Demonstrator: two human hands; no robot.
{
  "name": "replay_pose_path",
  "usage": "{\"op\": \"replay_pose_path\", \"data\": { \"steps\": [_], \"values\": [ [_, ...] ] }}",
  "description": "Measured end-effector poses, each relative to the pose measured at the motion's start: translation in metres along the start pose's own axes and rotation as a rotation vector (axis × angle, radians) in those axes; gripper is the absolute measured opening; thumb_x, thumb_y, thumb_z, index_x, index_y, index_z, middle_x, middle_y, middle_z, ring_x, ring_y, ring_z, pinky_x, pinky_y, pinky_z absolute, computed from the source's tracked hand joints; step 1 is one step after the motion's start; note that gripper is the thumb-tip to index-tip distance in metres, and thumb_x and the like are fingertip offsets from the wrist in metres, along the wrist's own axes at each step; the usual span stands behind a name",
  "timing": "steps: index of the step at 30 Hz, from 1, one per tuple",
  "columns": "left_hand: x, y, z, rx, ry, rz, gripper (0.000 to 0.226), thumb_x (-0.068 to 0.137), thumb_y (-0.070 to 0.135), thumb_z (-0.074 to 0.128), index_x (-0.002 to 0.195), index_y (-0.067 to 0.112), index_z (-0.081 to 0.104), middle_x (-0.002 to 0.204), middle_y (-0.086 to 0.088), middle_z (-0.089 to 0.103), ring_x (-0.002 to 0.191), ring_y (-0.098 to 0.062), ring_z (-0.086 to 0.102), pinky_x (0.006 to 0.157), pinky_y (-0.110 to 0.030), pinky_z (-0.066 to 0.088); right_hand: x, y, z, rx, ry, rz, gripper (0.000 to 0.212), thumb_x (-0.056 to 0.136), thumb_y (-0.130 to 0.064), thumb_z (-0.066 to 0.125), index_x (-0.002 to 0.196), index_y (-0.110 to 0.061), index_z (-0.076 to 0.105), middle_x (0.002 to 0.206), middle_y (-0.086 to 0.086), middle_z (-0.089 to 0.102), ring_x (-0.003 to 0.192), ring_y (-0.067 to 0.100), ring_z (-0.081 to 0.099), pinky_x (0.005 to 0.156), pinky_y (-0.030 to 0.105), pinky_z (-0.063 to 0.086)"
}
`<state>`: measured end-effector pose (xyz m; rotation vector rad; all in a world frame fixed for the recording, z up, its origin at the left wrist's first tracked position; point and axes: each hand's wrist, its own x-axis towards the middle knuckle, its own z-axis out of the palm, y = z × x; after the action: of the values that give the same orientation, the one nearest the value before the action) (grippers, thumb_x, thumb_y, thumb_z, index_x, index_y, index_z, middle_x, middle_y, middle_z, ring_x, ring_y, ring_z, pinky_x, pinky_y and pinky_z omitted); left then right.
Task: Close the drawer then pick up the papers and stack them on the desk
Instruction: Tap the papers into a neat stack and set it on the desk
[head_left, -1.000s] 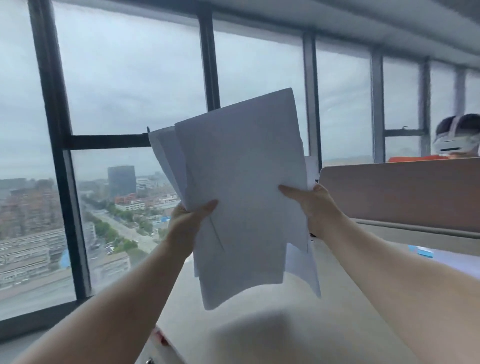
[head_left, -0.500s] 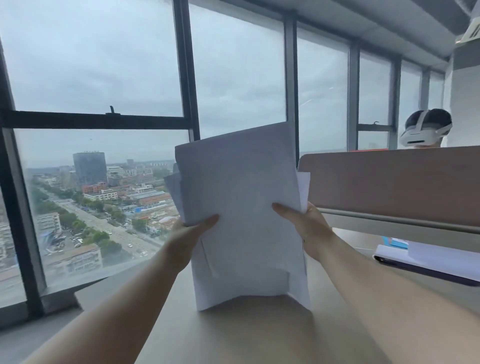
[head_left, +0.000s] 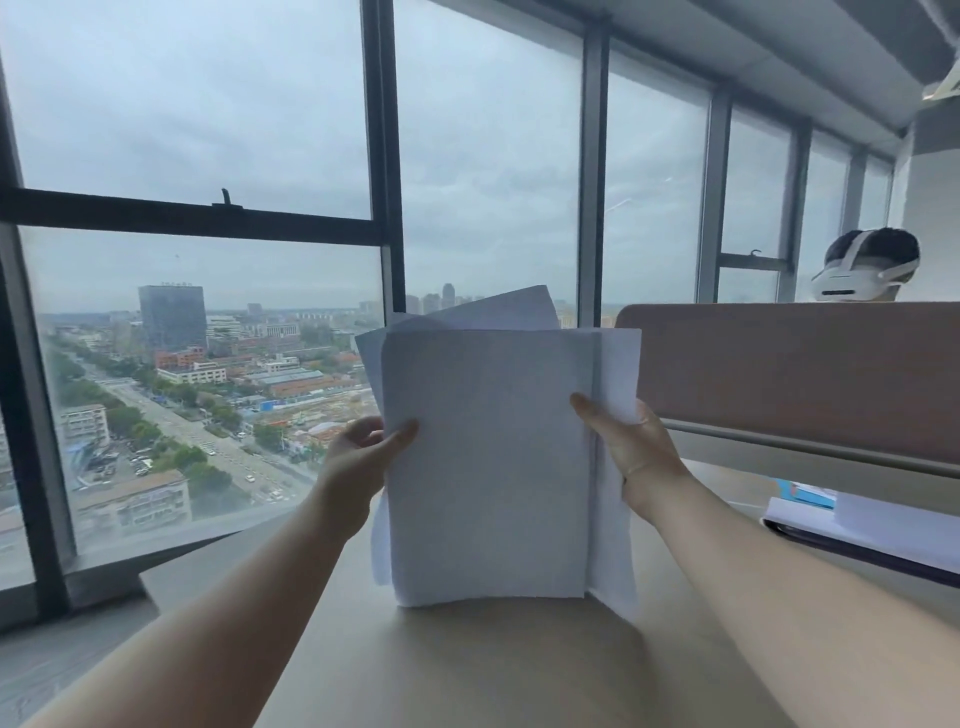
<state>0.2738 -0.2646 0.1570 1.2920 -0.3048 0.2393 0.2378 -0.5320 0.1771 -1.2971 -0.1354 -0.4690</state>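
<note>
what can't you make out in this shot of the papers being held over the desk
Head view only:
- Drawer: not in frame, so closed or not cannot be told.
- Fingers behind the papers: the sheets hide most of each grip of the left hand and right hand.
- Sheet count: edges overlap, too fanned to count.
- Blue item on the desk: partly covered by a white sheet.

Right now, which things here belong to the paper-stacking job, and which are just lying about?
In the job:
papers, upright, lower edge on the desk
left hand
right hand

Lying about:
notebook
blue item
desk divider
</note>
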Motion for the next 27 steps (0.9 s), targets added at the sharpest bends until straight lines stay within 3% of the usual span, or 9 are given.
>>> {"op": "replay_pose_path", "data": {
  "steps": [1, 3, 5, 7, 10, 13, 16, 22, 27],
  "values": [
    [0.001, 0.001, -0.002, -0.013, -0.064, -0.015, 0.029, 0.061, 0.024, 0.085, 0.083, 0.016, 0.068, 0.083, -0.003, 0.076, 0.077, -0.022, 0.068, 0.069, -0.033, 0.054, 0.002, -0.001, -0.001, -0.027, -0.011, 0.012, 0.078, 0.046, -0.048, 0.089, 0.115, -0.022, 0.064, 0.11, -0.005, 0.074, 0.109, 0.02, 0.066, 0.101, 0.041, 0.048],
    [0.004, 0.002, -0.002, -0.022, -0.192, -0.071, 0.06, 0.043, 0.031, 0.092, 0.096, 0.012, 0.072, 0.094, -0.008, 0.077, 0.084, -0.023, 0.072, 0.075, -0.035, 0.06, 0.006, -0.003, -0.004, -0.05, -0.076, 0.03, 0.046, 0.062, -0.035, 0.085, 0.102, -0.021, 0.07, 0.091, -0.008, 0.078, 0.097, 0.018, 0.071, 0.088, 0.033, 0.055],
    [0.004, 0.001, 0.005, -0.004, -0.27, -0.113, 0.064, 0.039, 0.031, 0.093, 0.096, 0.011, 0.074, 0.097, -0.012, 0.076, 0.085, -0.025, 0.073, 0.074, -0.038, 0.06, 0.008, -0.005, -0.003, -0.034, -0.145, 0.048, 0.03, 0.072, -0.023, 0.08, 0.1, -0.017, 0.073, 0.087, -0.005, 0.079, 0.087, 0.017, 0.074, 0.076, 0.028, 0.058],
    [0.004, 0.0, 0.013, -0.046, -0.278, -0.15, 0.042, 0.048, 0.021, 0.09, 0.086, 0.011, 0.078, 0.092, -0.012, 0.077, 0.081, -0.025, 0.074, 0.068, -0.037, 0.06, 0.01, -0.006, 0.001, -0.002, -0.184, 0.066, 0.037, 0.07, -0.022, 0.081, 0.105, -0.013, 0.073, 0.094, 0.001, 0.079, 0.091, 0.019, 0.074, 0.076, 0.03, 0.059],
    [0.004, -0.002, 0.024, -0.101, -0.254, -0.164, 0.009, 0.071, 0.005, 0.073, 0.077, 0.01, 0.079, 0.084, -0.011, 0.077, 0.074, -0.025, 0.074, 0.065, -0.039, 0.061, 0.014, -0.007, 0.006, 0.009, -0.225, 0.08, 0.072, 0.042, -0.039, 0.09, 0.107, -0.014, 0.072, 0.096, 0.004, 0.078, 0.092, 0.025, 0.074, 0.079, 0.039, 0.059],
    [0.006, 0.002, 0.026, -0.106, -0.263, -0.123, 0.015, 0.063, 0.008, 0.078, 0.077, 0.009, 0.079, 0.082, -0.01, 0.077, 0.071, -0.023, 0.074, 0.064, -0.038, 0.061, 0.018, -0.01, 0.0, 0.055, -0.25, 0.076, 0.06, 0.046, -0.033, 0.086, 0.102, -0.016, 0.072, 0.088, 0.003, 0.078, 0.08, 0.022, 0.075, 0.079, 0.042, 0.06],
    [0.011, 0.005, 0.02, -0.07, -0.282, -0.052, 0.052, 0.033, 0.025, 0.095, 0.08, 0.01, 0.079, 0.084, -0.008, 0.078, 0.074, -0.021, 0.074, 0.064, -0.033, 0.06, 0.018, -0.011, -0.011, 0.081, -0.304, 0.095, 0.033, 0.058, -0.024, 0.078, 0.09, -0.016, 0.074, 0.082, 0.001, 0.079, 0.075, 0.018, 0.074, 0.08, 0.039, 0.059],
    [0.012, 0.004, 0.018, -0.038, -0.36, -0.125, 0.062, 0.021, 0.029, 0.096, 0.078, 0.011, 0.079, 0.084, -0.007, 0.078, 0.074, -0.021, 0.074, 0.063, -0.033, 0.06, 0.008, -0.001, -0.012, 0.05, -0.415, 0.21, 0.039, 0.057, -0.021, 0.078, 0.094, -0.011, 0.074, 0.086, 0.006, 0.078, 0.074, 0.022, 0.074, 0.072, 0.037, 0.061],
    [0.009, 0.006, 0.017, -0.018, -0.396, -0.179, 0.064, 0.019, 0.027, 0.096, 0.078, 0.012, 0.079, 0.084, -0.008, 0.078, 0.076, -0.022, 0.074, 0.063, -0.034, 0.06, 0.015, -0.002, -0.009, -0.043, -0.416, 0.053, 0.051, 0.064, -0.024, 0.084, 0.111, -0.017, 0.066, 0.1, 0.003, 0.076, 0.09, 0.021, 0.072, 0.075, 0.031, 0.059]
  ]
}}
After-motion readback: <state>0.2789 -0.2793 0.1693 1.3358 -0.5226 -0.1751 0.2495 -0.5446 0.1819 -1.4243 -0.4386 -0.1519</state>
